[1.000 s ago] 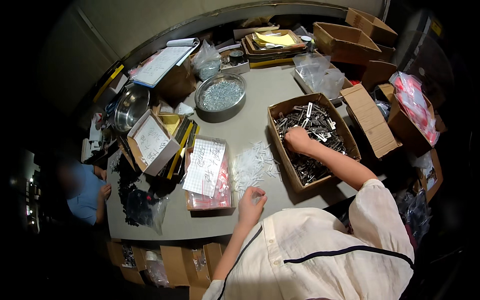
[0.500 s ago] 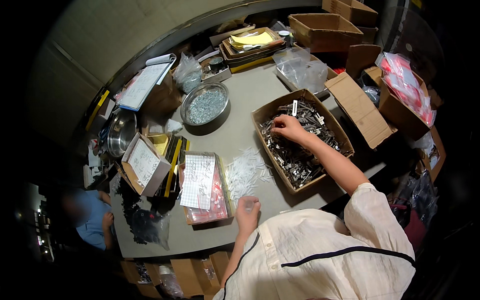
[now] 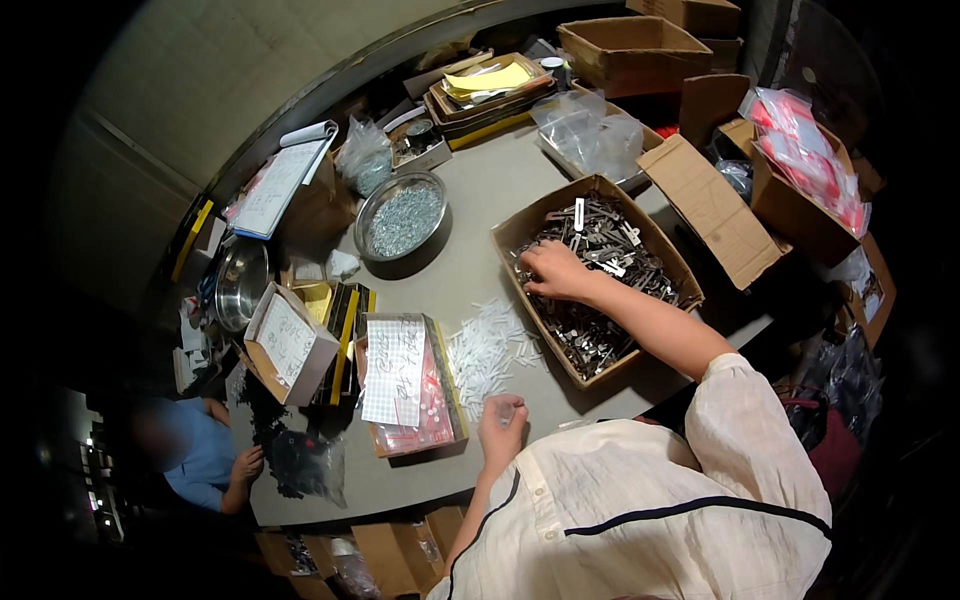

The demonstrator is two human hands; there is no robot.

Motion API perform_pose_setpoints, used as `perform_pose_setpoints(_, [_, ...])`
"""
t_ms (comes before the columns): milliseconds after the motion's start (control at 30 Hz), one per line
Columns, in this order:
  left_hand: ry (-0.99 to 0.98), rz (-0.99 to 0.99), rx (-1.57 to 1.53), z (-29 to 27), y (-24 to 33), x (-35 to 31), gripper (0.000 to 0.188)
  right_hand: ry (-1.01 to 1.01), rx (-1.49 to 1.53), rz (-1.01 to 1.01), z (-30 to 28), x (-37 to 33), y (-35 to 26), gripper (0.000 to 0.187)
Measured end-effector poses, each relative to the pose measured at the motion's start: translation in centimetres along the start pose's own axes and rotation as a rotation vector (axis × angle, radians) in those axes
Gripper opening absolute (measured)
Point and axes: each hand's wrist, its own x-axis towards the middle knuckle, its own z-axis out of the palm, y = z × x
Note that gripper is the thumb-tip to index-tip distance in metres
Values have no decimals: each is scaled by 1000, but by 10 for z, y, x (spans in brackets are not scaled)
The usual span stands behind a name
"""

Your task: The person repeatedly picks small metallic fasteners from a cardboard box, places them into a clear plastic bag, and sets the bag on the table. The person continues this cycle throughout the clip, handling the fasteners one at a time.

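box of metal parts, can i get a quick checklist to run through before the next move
1. Box of metal parts open on top: ok
2. Right hand over the box: ok
3. Part gripped by that hand: cannot tell, too small
4. White pieces contained: not ok, loose on the table
5. Left hand empty: cannot tell, fingers curled
6. Co-worker's hand away from the box: ok

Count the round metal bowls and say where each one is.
2. One metal bowl stands on the tabletop, holding small silvery parts; another bowl sits at left beside the white carton. More may be hidden.
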Motion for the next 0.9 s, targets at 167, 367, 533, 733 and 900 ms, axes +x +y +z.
perform_pose_setpoints(167, [-35, -40, 51, 1, 11, 0, 17, 68, -63, -102, -4, 5, -1, 19])
perform_pose_setpoints(367, [21, 29, 58, -1, 22, -1, 18, 244, 273, 90, -27, 16, -3, 22])
perform_pose_setpoints(533, [52, 52, 44, 1, 27, 0, 19, 174, 407, 395, -23, 11, -1, 22])
perform_pose_setpoints(733, [67, 41, 57, -1, 28, -4, 18, -45, 342, 499, -30, 8, 4, 24])
perform_pose_setpoints(900, [69, 29, 40, -1, 28, -5, 18, -250, 175, 428, -17, 2, -1, 22])
